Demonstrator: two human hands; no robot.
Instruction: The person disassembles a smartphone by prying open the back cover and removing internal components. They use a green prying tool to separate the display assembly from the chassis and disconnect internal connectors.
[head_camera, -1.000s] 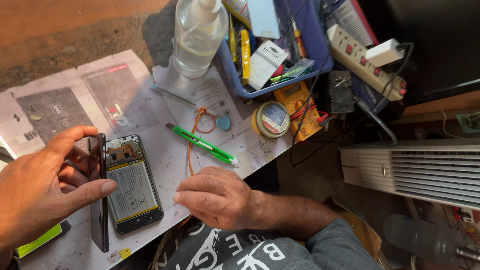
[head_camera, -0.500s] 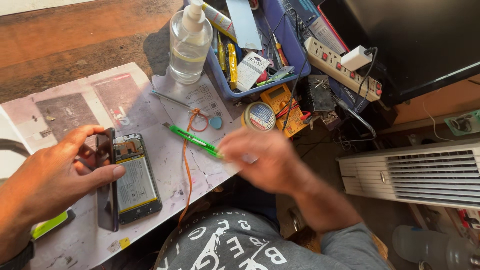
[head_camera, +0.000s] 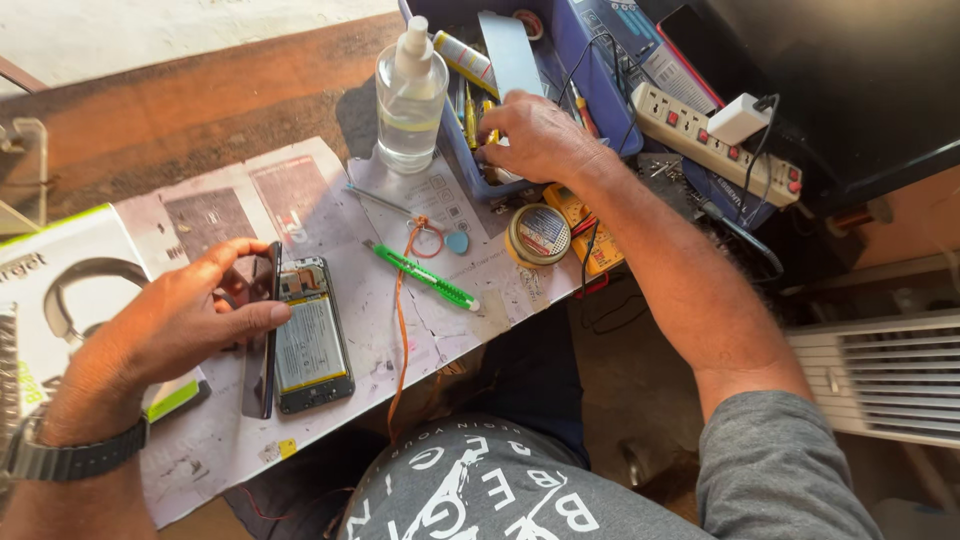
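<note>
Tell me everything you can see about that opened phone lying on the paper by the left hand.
The opened black smartphone lies flat, insides facing up, on the printed paper sheets. A large pale battery fills most of its body, with a small circuit section and metal parts at the top end. Its dark frame looks like plastic or metal. A thin dark panel, probably its detached screen or cover, stands on edge along its left side. The left hand grips that panel, the thumb reaching the phone's upper edge.

Warm bright sunlight from upper left, hard shadows falling right, sharp focus, dark upper-right corner, slight wide-angle stretch
</note>
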